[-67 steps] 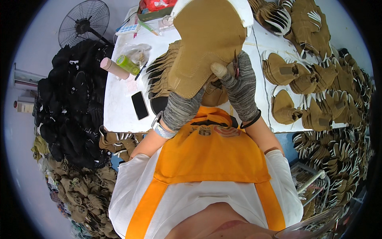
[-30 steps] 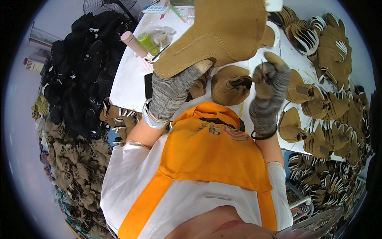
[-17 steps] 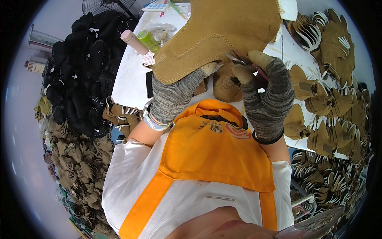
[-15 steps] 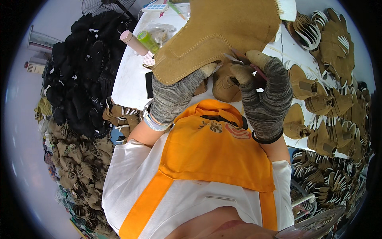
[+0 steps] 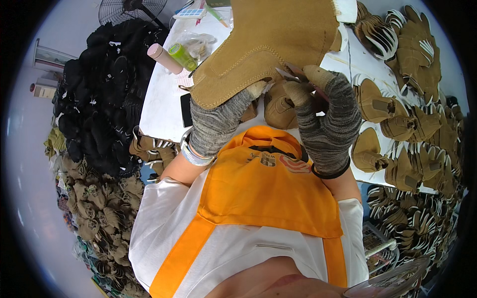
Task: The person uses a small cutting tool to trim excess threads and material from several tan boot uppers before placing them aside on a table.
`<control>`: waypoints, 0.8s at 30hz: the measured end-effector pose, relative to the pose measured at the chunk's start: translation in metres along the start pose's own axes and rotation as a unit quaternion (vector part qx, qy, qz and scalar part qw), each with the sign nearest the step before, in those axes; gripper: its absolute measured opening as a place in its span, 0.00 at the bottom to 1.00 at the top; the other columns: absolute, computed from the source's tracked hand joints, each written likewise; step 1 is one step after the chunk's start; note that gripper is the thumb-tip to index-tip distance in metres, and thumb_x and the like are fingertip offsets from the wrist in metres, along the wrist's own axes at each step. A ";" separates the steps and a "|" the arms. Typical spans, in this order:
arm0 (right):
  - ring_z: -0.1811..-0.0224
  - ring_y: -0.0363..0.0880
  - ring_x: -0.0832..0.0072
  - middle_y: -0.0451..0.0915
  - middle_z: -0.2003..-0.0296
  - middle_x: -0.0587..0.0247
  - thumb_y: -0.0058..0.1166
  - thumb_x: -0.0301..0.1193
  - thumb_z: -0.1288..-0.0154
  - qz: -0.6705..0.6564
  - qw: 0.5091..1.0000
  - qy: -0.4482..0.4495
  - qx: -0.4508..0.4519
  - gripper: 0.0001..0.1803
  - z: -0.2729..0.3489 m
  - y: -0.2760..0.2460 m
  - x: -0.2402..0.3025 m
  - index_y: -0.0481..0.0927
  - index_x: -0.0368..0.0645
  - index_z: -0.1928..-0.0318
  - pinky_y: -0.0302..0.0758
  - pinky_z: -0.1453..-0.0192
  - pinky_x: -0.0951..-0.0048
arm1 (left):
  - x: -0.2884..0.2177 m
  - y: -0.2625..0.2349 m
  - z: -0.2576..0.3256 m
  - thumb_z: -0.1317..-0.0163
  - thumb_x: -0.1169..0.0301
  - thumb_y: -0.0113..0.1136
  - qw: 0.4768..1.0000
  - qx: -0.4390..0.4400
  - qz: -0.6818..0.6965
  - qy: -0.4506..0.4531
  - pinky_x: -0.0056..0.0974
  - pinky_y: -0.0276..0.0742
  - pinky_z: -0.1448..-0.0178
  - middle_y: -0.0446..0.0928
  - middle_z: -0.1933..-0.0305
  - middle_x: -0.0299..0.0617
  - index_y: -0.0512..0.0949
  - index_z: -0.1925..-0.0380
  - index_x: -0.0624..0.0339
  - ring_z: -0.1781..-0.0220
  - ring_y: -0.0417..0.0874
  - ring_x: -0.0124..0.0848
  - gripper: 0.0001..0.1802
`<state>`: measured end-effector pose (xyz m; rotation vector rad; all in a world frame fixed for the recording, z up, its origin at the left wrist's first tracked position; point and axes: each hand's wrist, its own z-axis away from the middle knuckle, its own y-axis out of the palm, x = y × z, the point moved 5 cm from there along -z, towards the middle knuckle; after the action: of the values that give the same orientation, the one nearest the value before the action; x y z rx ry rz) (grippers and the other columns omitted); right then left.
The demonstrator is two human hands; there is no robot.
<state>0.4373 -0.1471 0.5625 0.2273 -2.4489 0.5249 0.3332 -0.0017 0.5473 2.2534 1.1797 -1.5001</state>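
A tan suede boot upper (image 5: 283,37) with double rows of stitching is held up in front of me, its white lining showing at the top right corner. My left hand (image 5: 218,119), in a grey knitted glove with tan fingertips, is closed on its lower edge. Beside that edge, my right hand (image 5: 332,121), gloved alike, grips thread snips (image 5: 292,74) between thumb and fingers. Their pointed blades are at the edge of the upper; whether they touch a thread is too small to tell. Below the hands, another brown upper (image 5: 279,108) sits on the table, partly covered.
On the white table (image 5: 161,107) stand a pink bottle (image 5: 164,57), a green container (image 5: 182,56) and a dark phone (image 5: 186,108). Rows of tan uppers (image 5: 380,102) cover the right side. Black uppers (image 5: 107,94) are heaped at left, brown ones (image 5: 97,208) below them.
The upper, both hands and the snips appear shifted slightly left in the picture, and the background has shifted slightly too. Both grips look the same.
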 end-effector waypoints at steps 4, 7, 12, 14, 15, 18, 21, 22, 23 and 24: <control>0.75 0.78 0.66 0.78 0.73 0.60 0.65 0.31 0.48 0.087 0.996 -0.026 -0.002 0.13 -0.005 -0.004 0.005 0.79 0.42 0.61 0.73 0.72 0.70 | 0.006 0.002 0.000 0.46 0.66 0.67 0.999 0.004 -0.033 0.038 0.31 0.77 0.57 0.83 0.61 0.39 0.79 0.55 0.57 0.60 0.83 0.30 0.18; 0.76 0.77 0.65 0.78 0.73 0.61 0.65 0.30 0.48 0.072 0.997 -0.036 0.001 0.14 -0.006 -0.004 0.005 0.79 0.43 0.61 0.73 0.73 0.70 | 0.005 0.004 0.000 0.46 0.66 0.67 0.994 0.027 -0.072 0.076 0.32 0.77 0.57 0.82 0.62 0.37 0.80 0.54 0.51 0.61 0.83 0.30 0.18; 0.73 0.77 0.75 0.79 0.71 0.64 0.66 0.29 0.48 0.090 0.992 -0.082 0.018 0.14 -0.005 -0.005 0.004 0.79 0.43 0.60 0.73 0.72 0.77 | 0.005 0.005 0.002 0.46 0.66 0.66 0.984 0.013 -0.118 0.130 0.33 0.78 0.58 0.82 0.62 0.35 0.80 0.54 0.47 0.62 0.83 0.30 0.17; 0.72 0.78 0.80 0.80 0.70 0.66 0.66 0.28 0.47 0.106 0.990 -0.092 0.030 0.14 -0.006 -0.006 0.004 0.80 0.43 0.60 0.74 0.72 0.81 | 0.004 0.006 0.004 0.46 0.67 0.66 0.971 0.020 -0.175 0.160 0.34 0.78 0.59 0.82 0.61 0.35 0.80 0.53 0.46 0.62 0.83 0.31 0.18; 0.71 0.78 0.79 0.80 0.70 0.66 0.66 0.28 0.47 0.120 0.987 -0.095 0.040 0.14 -0.006 -0.008 0.005 0.80 0.43 0.60 0.74 0.71 0.80 | 0.003 0.006 0.005 0.46 0.67 0.66 0.963 0.024 -0.204 0.174 0.34 0.78 0.59 0.82 0.61 0.35 0.80 0.53 0.45 0.62 0.83 0.31 0.18; 0.71 0.79 0.78 0.80 0.69 0.65 0.66 0.28 0.47 0.140 0.983 -0.102 0.069 0.14 -0.009 -0.012 0.007 0.80 0.42 0.59 0.76 0.71 0.78 | 0.007 0.004 0.005 0.47 0.68 0.67 0.982 0.061 -0.155 0.084 0.33 0.78 0.59 0.82 0.61 0.34 0.79 0.53 0.45 0.63 0.83 0.32 0.19; 0.73 0.78 0.70 0.79 0.71 0.63 0.64 0.28 0.48 0.081 0.992 -0.066 0.069 0.15 -0.009 -0.013 0.003 0.78 0.43 0.58 0.75 0.71 0.73 | -0.001 0.005 0.003 0.47 0.68 0.68 0.970 0.040 -0.165 0.174 0.31 0.77 0.62 0.82 0.63 0.34 0.79 0.54 0.50 0.66 0.83 0.28 0.19; 0.73 0.78 0.66 0.78 0.71 0.62 0.63 0.28 0.48 0.050 0.996 -0.046 0.063 0.15 -0.008 -0.013 0.000 0.78 0.44 0.58 0.75 0.71 0.70 | 0.000 0.005 0.002 0.47 0.68 0.68 0.982 0.053 -0.127 0.126 0.30 0.77 0.63 0.82 0.65 0.35 0.79 0.54 0.52 0.67 0.82 0.26 0.19; 0.73 0.79 0.67 0.78 0.71 0.62 0.63 0.28 0.48 0.024 0.998 -0.034 0.057 0.15 -0.007 -0.013 -0.001 0.78 0.43 0.58 0.75 0.70 0.71 | -0.001 0.004 0.002 0.47 0.67 0.68 0.991 0.064 -0.090 0.077 0.29 0.77 0.64 0.82 0.66 0.35 0.79 0.54 0.54 0.69 0.82 0.25 0.19; 0.72 0.79 0.68 0.78 0.71 0.62 0.63 0.28 0.48 -0.001 0.998 -0.022 0.050 0.14 -0.005 -0.012 -0.003 0.78 0.43 0.59 0.76 0.69 0.72 | 0.000 0.005 0.002 0.47 0.67 0.68 0.995 0.076 -0.052 0.027 0.28 0.77 0.65 0.82 0.67 0.35 0.79 0.55 0.56 0.70 0.81 0.23 0.19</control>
<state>0.4456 -0.1553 0.5683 0.2863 -2.4675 0.6491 0.3352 -0.0057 0.5452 2.3775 1.2573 -1.6276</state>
